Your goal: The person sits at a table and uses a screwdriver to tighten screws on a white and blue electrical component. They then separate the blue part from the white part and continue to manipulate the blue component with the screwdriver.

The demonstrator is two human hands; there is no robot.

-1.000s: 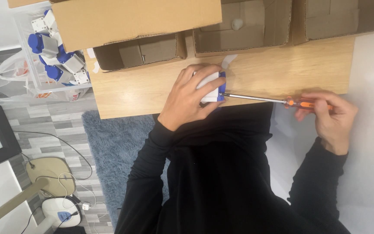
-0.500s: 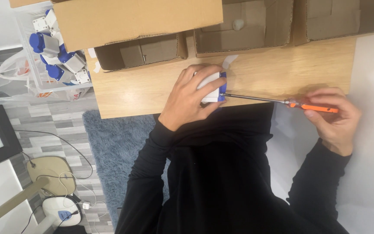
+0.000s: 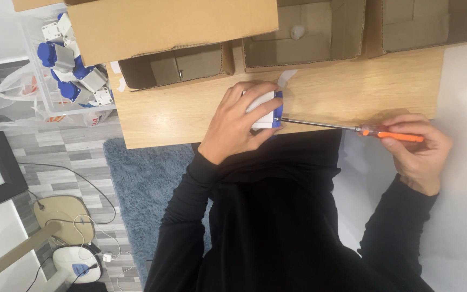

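Note:
My left hand (image 3: 239,121) grips a white and blue plastic part (image 3: 266,111) against the wooden table (image 3: 174,111) near its front edge. My right hand (image 3: 420,148) holds a long screwdriver with an orange handle (image 3: 390,134). Its metal shaft runs left, and the tip sits at the blue end of the part. Both my arms are in black sleeves.
Open cardboard boxes (image 3: 179,65) line the back of the table, one holding a small pale object (image 3: 297,32). A clear bin (image 3: 68,70) of several similar blue and grey parts stands at the left. A blue rug (image 3: 136,184), cables and a white device (image 3: 77,265) lie on the floor.
My right hand has shifted its fingers along the screwdriver handle, showing more orange. My left hand and the part have stayed in place.

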